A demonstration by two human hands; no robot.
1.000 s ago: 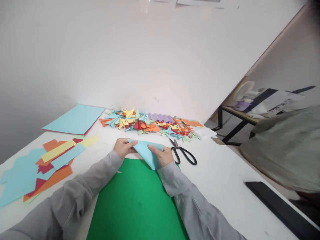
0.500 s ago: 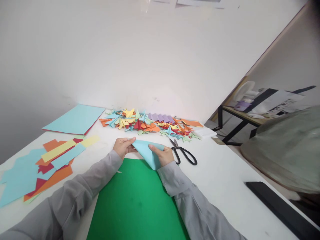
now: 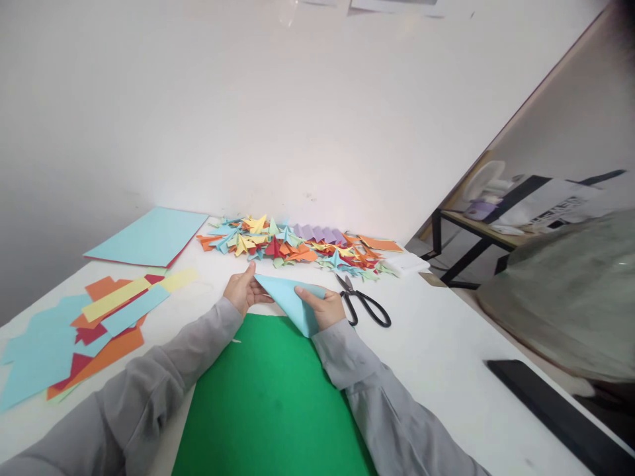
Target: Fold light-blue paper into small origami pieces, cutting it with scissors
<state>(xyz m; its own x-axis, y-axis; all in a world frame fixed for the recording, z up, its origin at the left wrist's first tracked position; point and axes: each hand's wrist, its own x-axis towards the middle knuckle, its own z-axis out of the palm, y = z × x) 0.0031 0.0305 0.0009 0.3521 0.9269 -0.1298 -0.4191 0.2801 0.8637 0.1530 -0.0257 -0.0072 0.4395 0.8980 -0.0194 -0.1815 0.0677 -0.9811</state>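
A piece of light blue paper (image 3: 288,297), folded to a point at its left end, is held above the far edge of a green sheet (image 3: 272,396). My right hand (image 3: 325,307) grips its right side, thumb on top and the other fingers mostly hidden behind. At the pointed end is my left hand (image 3: 242,289), thumb raised off the paper and fingers stretched out beside and partly beneath it. Black-handled scissors (image 3: 366,304) lie just right of my right hand, blades toward the wall.
Along the wall runs a heap of small folded paper planes (image 3: 278,244) in several colours. Cut paper pieces (image 3: 99,324) are spread on the left, with a stack of blue sheets (image 3: 149,235) behind. A black bar-shaped object (image 3: 555,410) lies at the right edge.
My left thumb has lifted away from the paper's pointed end, and that hand has opened. The paper's tip has shifted slightly left. My right hand keeps its grip.
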